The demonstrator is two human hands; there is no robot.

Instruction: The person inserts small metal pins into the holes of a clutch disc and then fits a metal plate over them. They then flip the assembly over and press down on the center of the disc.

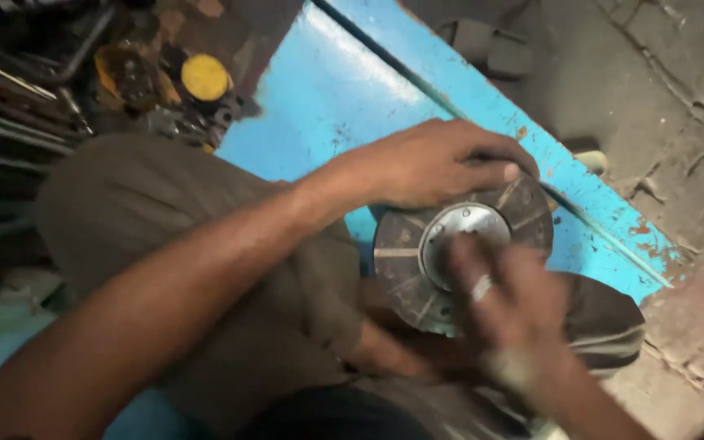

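Note:
A round dark metal disc [405, 248] with radial grooves and a shiny grey hub [462, 228] rests against my knee, over a blue metal sheet. My left hand [437, 163] reaches in from the lower left and grips the disc's upper rim, thumb on its face. My right hand [507, 305], blurred and wearing a ring, lies over the disc's lower right part with its fingers stretched onto the hub. It hides that side of the disc.
The blue painted sheet [344, 90] runs diagonally under the disc. A yellow-capped part [204, 77] sits among dark metal rods and tools at the top left. A grey sandal [490, 45] lies on the cracked concrete floor [678, 122]. My trouser leg [148, 212] fills the left.

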